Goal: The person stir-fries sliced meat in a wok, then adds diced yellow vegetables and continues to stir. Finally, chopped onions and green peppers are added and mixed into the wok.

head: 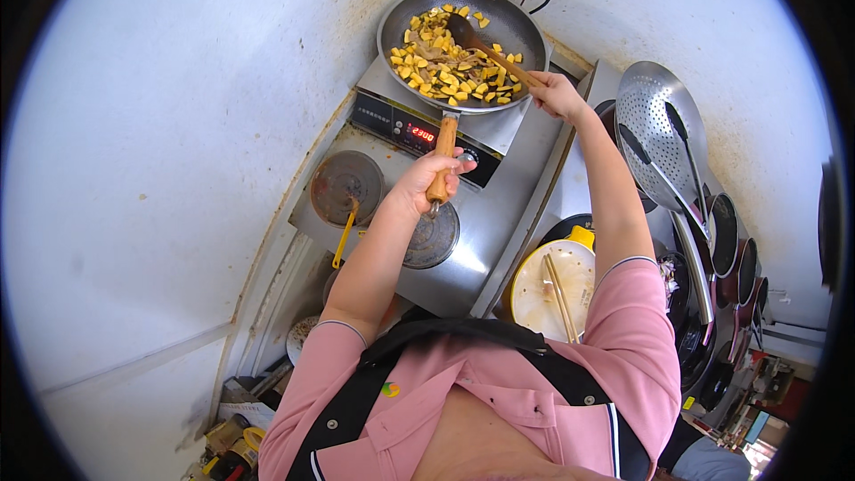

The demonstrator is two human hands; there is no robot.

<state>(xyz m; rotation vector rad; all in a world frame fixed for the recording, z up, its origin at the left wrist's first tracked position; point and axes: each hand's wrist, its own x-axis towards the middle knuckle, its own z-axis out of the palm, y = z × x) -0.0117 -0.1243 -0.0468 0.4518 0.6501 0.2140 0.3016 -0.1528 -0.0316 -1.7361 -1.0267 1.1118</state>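
Observation:
My left hand [434, 177] is closed around the wooden handle of a large metal frying pan [521, 27]. My right hand [558, 95] grips the end of a wooden spoon [497, 57], whose dark bowl rests among the food in the pan. Yellow chunks with dark edges, perhaps squash [461, 83], lie mixed with pale strips that look like meat. Beneath the pan is an induction cooker [394, 123] with a lit red display.
Round lids or pots [347, 180] sit on the steel counter below the cooker. At right are a white dish [534, 280] with chopsticks [561, 297], a large perforated skimmer [658, 113] and several small pans [723, 234]. Walls stand left and behind.

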